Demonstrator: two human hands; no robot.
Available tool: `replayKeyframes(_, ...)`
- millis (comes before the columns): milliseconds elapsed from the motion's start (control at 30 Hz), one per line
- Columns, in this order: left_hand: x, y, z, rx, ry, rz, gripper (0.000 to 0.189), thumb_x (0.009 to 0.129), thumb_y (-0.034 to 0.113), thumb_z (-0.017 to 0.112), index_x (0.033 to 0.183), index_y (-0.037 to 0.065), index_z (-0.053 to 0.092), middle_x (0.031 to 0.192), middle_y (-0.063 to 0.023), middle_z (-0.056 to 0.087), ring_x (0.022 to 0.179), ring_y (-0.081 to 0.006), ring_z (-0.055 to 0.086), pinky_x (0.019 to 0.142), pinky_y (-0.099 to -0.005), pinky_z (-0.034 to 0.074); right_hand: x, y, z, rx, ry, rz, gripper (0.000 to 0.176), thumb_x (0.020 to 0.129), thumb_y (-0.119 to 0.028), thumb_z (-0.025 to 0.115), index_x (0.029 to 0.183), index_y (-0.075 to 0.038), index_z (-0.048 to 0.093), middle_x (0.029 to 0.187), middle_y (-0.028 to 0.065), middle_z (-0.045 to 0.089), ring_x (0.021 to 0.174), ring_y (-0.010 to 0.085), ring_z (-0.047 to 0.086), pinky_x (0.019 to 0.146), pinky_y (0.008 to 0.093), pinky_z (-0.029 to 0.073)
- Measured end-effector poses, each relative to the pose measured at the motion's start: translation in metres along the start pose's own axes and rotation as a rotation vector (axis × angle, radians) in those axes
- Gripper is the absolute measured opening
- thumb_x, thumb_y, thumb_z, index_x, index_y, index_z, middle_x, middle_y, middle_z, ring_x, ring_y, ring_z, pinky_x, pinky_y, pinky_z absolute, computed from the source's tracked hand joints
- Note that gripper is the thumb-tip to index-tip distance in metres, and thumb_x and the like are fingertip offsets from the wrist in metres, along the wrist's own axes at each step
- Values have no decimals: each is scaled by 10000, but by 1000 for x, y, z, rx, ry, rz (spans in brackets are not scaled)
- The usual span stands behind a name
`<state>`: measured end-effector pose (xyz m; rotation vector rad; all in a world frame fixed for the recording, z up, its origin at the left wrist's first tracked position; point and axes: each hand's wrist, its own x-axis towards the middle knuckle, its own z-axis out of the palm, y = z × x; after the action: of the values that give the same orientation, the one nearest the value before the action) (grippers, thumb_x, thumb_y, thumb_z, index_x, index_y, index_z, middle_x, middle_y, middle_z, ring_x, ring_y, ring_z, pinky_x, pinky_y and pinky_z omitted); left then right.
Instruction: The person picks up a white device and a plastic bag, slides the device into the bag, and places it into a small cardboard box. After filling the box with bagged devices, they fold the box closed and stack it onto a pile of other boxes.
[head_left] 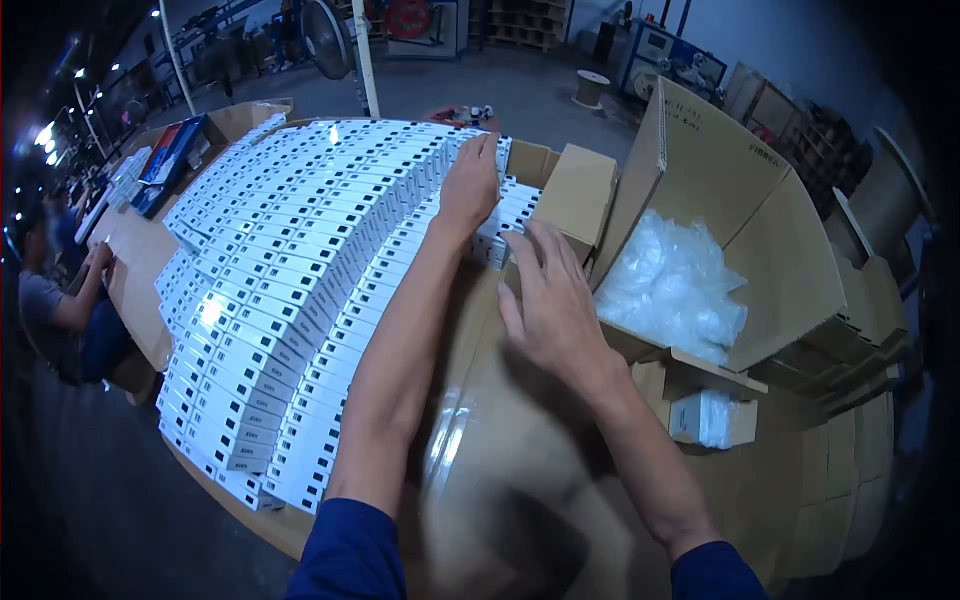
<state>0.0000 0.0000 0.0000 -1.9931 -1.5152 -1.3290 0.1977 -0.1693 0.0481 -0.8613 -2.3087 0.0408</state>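
Rows of slim white boxes (290,240) with small black squares and printing lie tightly packed and stacked in steps on a brown cardboard surface (490,440). My left hand (470,185) reaches to the far right end of the rows, its back toward me and its fingers mostly hidden. Between my hands lies a shorter group of white boxes (517,203). My right hand (550,300) is open beside this group, thumb apart, with its fingertips right at the near boxes' edge. A brown carton (575,195) stands just beyond my right fingers.
A large open carton (780,230) at the right holds clear plastic bags (675,285). Below it sits a small carton with a plastic-wrapped white box (702,418). A person (65,290) works at the far left, near blue and red boxes (170,160). A cable spool (591,90) stands on the floor behind.
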Motion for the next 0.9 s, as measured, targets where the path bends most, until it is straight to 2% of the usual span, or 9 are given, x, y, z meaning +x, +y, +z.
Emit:
replayKeyframes(167, 5, -24, 12, 269, -65, 50, 534, 857, 50, 623, 1383, 23, 534, 1301, -148, 630, 1284, -324, 561, 1093, -455, 442, 26, 15, 30, -291, -7, 63, 531, 837, -95, 691, 1323, 46, 532, 1347, 338, 486, 1240, 467, 506, 1026, 591, 410)
replayKeyframes(367, -4, -17, -2, 376, 49, 120, 157, 881, 129, 601, 983, 77, 709, 1041, -91, 604, 1073, -275, 584, 946, -435, 458, 45, 5, 21, -215, -118, 197, 608, 844, -117, 695, 1404, 20, 502, 1403, 291, 478, 1295, 441, 507, 1033, 617, 418)
replayKeyframes(433, -13, -9, -14, 303, 116, 83, 181, 863, 98, 646, 1032, 60, 696, 1101, -119, 596, 1118, -316, 565, 987, -446, 450, 50, 6, 20, -113, -62, 171, 646, 846, -115, 693, 1439, 18, 475, 1406, 295, 474, 1328, 456, 492, 1067, 636, 396)
replayKeyframes(467, -18, -3, -21, 216, 166, 23, 206, 849, 81, 665, 1052, 55, 691, 1126, -133, 589, 1135, -330, 557, 1003, -455, 444, 54, 4, 16, -73, -45, 166, 675, 874, -110, 698, 1487, 1, 437, 1450, 304, 456, 1333, 477, 481, 1142, 490, 393)
replayKeyframes(567, -38, 38, -58, -31, 285, -135, 347, 807, -2, 727, 1146, 27, 659, 1227, -197, 556, 1218, -389, 510, 1059, -503, 415, 59, 5, 15, 320, 86, 192, 706, 868, -82, 694, 1505, 0, 400, 1442, 312, 451, 1350, 503, 452, 1162, 490, 367)
replayKeyframes(600, -46, 50, -68, -71, 330, -169, 333, 822, -17, 709, 1149, 18, 656, 1215, -203, 559, 1211, -395, 520, 1049, -505, 426, 58, 10, 23, 225, 144, 140, 702, 940, -110, 680, 1558, -62, 352, 1376, 262, 520, 1221, 409, 588, 1039, 456, 491)
replayKeyframes(700, -74, 85, -102, -199, 393, -261, 340, 817, -59, 692, 1147, 10, 650, 1156, -201, 589, 1152, -400, 563, 1013, -486, 453, 62, 5, 19, 831, -76, 461, 704, 994, -173, 657, 1603, -133, 305, 1185, 262, 605, 944, 304, 696, 825, 403, 582)
replayKeyframes(767, -89, 111, -126, -212, 420, -257, 333, 808, -74, 692, 1130, 2, 651, 1090, -198, 612, 1110, -389, 596, 972, -457, 481, 56, -11, 2, 1183, -194, 564, 620, 1059, -231, 608, 1612, -186, 332, 1066, 129, 644, 865, 139, 649, 652, 274, 559)
replayKeyframes(900, -123, 169, -155, -133, 422, -180, 376, 758, -117, 737, 1105, 18, 683, 1116, -154, 597, 1150, -353, 604, 1005, -462, 489, 32, -22, -17, 1239, -203, 512, 352, 1057, -188, 615, 1394, -89, 604, 1147, 37, 639, 970, 90, 604, 811, 243, 524)
